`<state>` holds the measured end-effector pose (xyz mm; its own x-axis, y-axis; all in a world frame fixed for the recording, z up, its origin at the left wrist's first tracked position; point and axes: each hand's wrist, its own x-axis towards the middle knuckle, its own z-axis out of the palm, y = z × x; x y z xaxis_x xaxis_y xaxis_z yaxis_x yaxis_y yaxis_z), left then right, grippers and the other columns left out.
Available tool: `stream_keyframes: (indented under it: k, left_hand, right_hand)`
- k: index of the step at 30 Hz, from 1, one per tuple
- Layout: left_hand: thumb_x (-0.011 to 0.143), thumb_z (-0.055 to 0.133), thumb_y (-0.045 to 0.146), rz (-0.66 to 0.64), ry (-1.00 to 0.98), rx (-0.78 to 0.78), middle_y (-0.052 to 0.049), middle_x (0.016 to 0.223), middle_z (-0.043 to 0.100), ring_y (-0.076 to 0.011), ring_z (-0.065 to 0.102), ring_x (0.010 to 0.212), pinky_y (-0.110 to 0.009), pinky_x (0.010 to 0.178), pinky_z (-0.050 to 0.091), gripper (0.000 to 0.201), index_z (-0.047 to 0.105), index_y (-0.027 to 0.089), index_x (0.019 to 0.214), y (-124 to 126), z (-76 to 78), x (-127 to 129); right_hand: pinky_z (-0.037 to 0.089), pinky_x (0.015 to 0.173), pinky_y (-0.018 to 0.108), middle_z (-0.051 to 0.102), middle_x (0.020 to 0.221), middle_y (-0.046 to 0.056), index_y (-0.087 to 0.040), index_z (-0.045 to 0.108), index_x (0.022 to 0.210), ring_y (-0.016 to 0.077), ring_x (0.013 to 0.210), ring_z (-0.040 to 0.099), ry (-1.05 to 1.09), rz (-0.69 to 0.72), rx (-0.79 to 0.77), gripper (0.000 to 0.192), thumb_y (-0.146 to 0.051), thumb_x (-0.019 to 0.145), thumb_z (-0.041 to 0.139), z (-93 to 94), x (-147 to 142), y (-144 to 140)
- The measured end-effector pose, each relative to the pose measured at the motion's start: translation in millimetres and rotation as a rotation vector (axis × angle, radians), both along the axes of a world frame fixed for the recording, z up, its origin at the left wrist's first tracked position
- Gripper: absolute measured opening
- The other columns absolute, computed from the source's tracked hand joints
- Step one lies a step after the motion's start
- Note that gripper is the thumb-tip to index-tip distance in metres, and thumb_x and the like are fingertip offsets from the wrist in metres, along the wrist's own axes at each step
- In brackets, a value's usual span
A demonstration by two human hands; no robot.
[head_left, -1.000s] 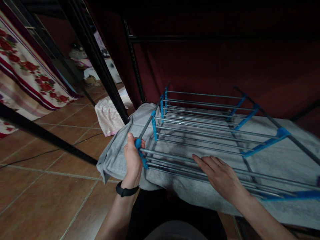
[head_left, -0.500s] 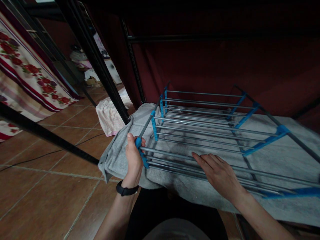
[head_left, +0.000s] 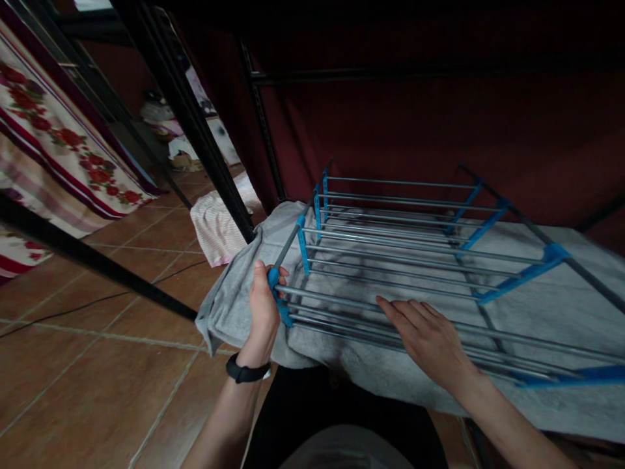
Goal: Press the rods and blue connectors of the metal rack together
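Left hand (head_left: 263, 316) fingers grip drying rack (head_left: 390, 260) corner; right hand (head_left: 430, 342) flat, fingers spread.

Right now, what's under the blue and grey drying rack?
A grey towel lies spread under the drying rack, showing between its rails. The left hand grips the rack's corner; the right hand rests flat on the rails. Whatever supports the towel is covered.

- The drying rack (head_left: 400, 260) under my hands has grey metal rods and bright blue plastic joints.
- Grey towel (head_left: 234, 299) beneath it.
- Terracotta-brown floor tiles (head_left: 97, 391), lower left.
- Red-rose floral cloth (head_left: 58, 150), upper left.
- My wristband (head_left: 247, 372) is black.
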<state>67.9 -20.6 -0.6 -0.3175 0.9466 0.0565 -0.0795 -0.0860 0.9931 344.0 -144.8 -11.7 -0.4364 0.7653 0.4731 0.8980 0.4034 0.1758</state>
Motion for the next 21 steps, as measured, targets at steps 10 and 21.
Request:
stream_keyframes:
  k: [10, 21]
  left_hand:
    - [0.086, 0.039, 0.073, -0.015, -0.005, 0.000, 0.000, 0.053, 0.049, -0.0097, 0.040, 0.044, -0.023, 0.041, 0.029, 0.063, 0.065, 0.018, 0.069, 1.4, -1.5, -0.7]
    - [0.089, 0.037, 0.069, -0.031, 0.037, 0.015, -0.001, 0.055, 0.052, -0.0095, 0.041, 0.046, -0.023, 0.042, 0.031, 0.062, 0.066, 0.017, 0.069, 2.1, -1.6, -2.1]
  right_hand:
    - [0.043, 0.083, 0.032, 0.067, 0.104, 0.008, -0.014, 0.051, 0.139, 0.0179, 0.090, 0.057, 0.013, 0.009, -0.002, 0.056, 0.000, 0.085, 0.047, -2.4, 0.0, -1.1]
    - [0.043, 0.084, 0.032, 0.067, 0.102, 0.007, -0.014, 0.053, 0.137, 0.0181, 0.090, 0.057, 0.036, 0.001, 0.013, 0.052, -0.001, 0.087, 0.047, -0.7, -3.1, -1.7]
